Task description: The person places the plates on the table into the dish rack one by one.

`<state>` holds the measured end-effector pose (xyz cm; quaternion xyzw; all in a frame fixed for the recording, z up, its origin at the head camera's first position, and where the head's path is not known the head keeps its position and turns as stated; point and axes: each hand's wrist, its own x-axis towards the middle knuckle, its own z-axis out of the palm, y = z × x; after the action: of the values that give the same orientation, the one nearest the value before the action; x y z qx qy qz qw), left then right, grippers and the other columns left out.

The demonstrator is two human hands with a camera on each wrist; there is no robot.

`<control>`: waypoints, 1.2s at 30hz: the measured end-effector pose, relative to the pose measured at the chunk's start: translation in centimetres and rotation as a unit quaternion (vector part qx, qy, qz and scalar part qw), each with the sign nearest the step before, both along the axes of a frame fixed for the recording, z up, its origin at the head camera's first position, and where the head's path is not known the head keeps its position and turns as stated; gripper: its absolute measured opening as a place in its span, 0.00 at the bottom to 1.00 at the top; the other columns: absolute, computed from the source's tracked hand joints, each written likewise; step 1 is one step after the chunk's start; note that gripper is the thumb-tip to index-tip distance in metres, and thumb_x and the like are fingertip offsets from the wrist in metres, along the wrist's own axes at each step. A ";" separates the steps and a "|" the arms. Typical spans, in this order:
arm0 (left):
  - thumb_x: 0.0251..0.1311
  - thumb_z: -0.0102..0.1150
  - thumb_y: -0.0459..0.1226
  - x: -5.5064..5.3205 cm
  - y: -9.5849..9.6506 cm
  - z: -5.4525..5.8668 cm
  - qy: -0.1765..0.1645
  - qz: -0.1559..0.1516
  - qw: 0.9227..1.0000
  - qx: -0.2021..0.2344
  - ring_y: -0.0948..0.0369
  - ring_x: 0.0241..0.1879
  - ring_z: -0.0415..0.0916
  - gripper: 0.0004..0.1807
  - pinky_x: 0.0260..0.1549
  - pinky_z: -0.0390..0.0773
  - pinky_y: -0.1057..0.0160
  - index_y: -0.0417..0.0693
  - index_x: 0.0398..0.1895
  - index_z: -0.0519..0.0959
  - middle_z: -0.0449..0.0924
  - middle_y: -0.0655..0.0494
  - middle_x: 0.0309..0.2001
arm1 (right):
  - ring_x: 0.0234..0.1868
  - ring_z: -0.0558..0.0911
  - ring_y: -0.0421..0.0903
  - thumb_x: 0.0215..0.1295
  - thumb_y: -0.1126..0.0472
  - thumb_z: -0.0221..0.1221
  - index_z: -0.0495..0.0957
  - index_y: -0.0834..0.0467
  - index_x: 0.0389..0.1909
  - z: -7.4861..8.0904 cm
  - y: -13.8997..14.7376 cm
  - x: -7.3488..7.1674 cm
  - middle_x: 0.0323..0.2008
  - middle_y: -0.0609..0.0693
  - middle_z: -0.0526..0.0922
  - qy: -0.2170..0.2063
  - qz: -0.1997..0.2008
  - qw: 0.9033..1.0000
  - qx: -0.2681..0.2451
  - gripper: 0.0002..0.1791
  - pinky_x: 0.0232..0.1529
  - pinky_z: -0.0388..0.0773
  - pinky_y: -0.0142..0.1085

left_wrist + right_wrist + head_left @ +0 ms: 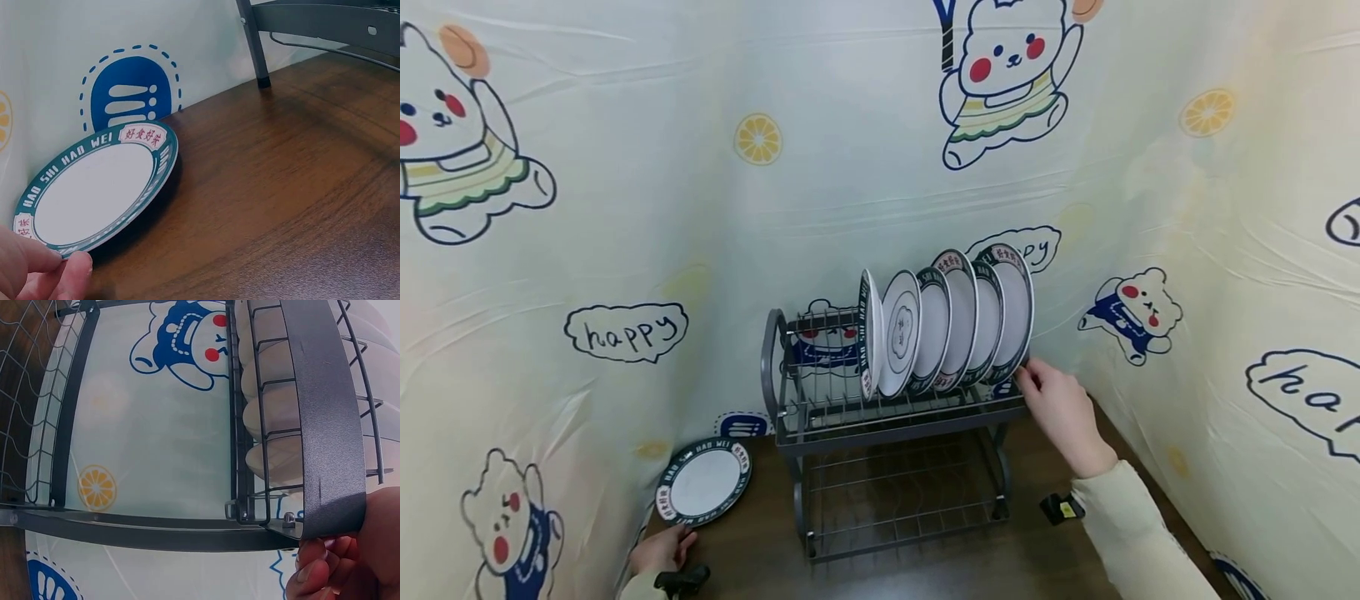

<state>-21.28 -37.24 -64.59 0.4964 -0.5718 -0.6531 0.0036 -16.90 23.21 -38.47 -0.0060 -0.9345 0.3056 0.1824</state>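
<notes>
At the lower left, my left hand [658, 550] pinches the near rim of a white plate [703, 482] with a green lettered border. In the left wrist view the thumb [37, 253] lies over the rim and fingers are below; the plate's near edge is tilted off the tabletop. My right hand [1063, 408] is at the right end of a grey two-tier dish rack [895, 429]. In the right wrist view its curled fingers [312, 572] grip the rack's corner; the thumb is hidden there. Several plates [955, 325] stand upright in the upper tier, toward the right.
The rack's left slots [827, 408] and lower wire shelf [895, 492] hold no plates. The rack stands on a dark wooden table [745, 550]. Printed cloth [850, 167] hangs close behind it and on both sides.
</notes>
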 end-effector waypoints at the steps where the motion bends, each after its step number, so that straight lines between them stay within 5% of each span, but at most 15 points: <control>1: 0.69 0.56 0.25 0.2 0.0 0.0 0.001 -0.003 1.000 -0.002 0.66 0.14 0.80 0.05 0.19 0.79 0.68 0.28 0.45 0.77 0.74 0.60 0.10 | 0.18 0.69 0.46 0.81 0.59 0.52 0.75 0.58 0.31 0.0 0.0 0.0 0.17 0.48 0.67 0.000 0.001 1.000 0.002 0.15 0.19 0.64 0.38; 8: 0.72 0.55 0.27 1.6 -0.2 -0.5 0.008 -0.029 1.000 -0.005 0.66 0.16 0.81 0.08 0.20 0.79 0.68 0.26 0.47 0.76 0.76 0.59 0.13 | 0.18 0.69 0.46 0.82 0.57 0.51 0.76 0.58 0.33 0.1 0.0 0.3 0.17 0.48 0.67 -0.007 0.006 1.000 0.000 0.15 0.19 0.64 0.38; 15: 0.75 0.55 0.33 2.4 -0.4 -0.7 -0.001 -0.009 1.000 0.026 0.61 0.16 0.83 0.12 0.24 0.83 0.67 0.27 0.47 0.76 0.77 0.55 0.14 | 0.18 0.69 0.46 0.82 0.58 0.51 0.75 0.58 0.32 0.1 0.0 0.4 0.17 0.48 0.67 -0.004 0.008 1.000 0.004 0.15 0.19 0.64 0.38; 23: 0.73 0.56 0.27 1.9 -0.6 0.4 -0.006 -0.033 0.997 0.067 0.63 0.20 0.84 0.04 0.26 0.82 0.67 0.31 0.41 0.76 0.81 0.51 0.16 | 0.17 0.66 0.47 0.82 0.56 0.50 0.70 0.56 0.27 0.2 0.2 0.1 0.17 0.48 0.65 0.006 0.005 1.000 0.016 0.18 0.19 0.61 0.40; 31: 0.71 0.54 0.31 1.4 -1.1 -0.6 -0.055 -0.020 0.998 0.037 0.60 0.20 0.77 0.06 0.22 0.79 0.64 0.34 0.38 0.78 0.79 0.50 0.20 | 0.17 0.66 0.47 0.82 0.55 0.50 0.70 0.56 0.27 0.4 0.1 0.3 0.17 0.48 0.65 0.004 0.008 1.000 0.016 0.18 0.20 0.61 0.40; 36: 0.76 0.49 0.38 2.1 -1.0 0.2 -0.027 -0.036 0.998 0.042 0.63 0.22 0.74 0.13 0.24 0.79 0.65 0.37 0.35 0.75 0.76 0.54 0.20 | 0.17 0.66 0.47 0.82 0.54 0.50 0.70 0.55 0.27 0.4 0.1 0.4 0.17 0.48 0.65 0.003 0.008 1.000 0.019 0.19 0.20 0.61 0.40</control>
<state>-19.22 -38.27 -64.39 0.4924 -0.5615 -0.6626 -0.0561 -16.52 23.30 -38.04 0.0059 -0.9397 0.2894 0.1824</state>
